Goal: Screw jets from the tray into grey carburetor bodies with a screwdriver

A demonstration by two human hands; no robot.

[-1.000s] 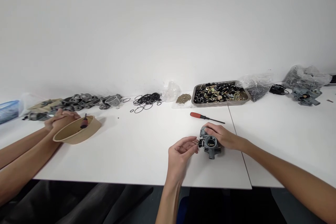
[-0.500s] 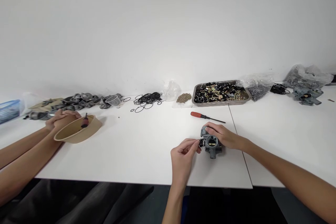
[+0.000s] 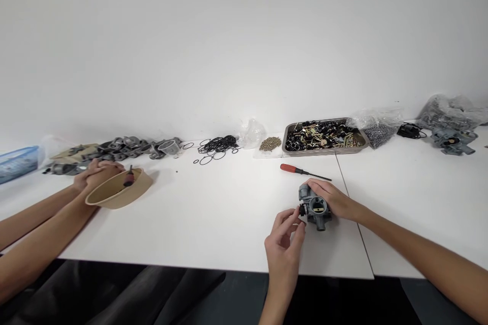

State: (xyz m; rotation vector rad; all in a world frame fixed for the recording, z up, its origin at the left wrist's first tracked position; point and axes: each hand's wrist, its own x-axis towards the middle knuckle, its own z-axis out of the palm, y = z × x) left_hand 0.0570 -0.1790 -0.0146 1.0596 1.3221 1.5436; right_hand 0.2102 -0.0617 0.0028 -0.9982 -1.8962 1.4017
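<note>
The grey casting (image 3: 321, 219), on the white table (image 3: 213, 223) nearer the wearer than the screwdriver (image 3: 301, 171), is partly covered by the right hand (image 3: 337, 201), which holds it. The left hand (image 3: 284, 245), thumb and index finger parted, meets its black side fitting (image 3: 302, 210); whether it grips cannot be told.

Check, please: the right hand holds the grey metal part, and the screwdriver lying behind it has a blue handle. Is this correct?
Not quite: the screwdriver's handle is red, as the head view shows. The right hand does hold the grey metal part.
</note>
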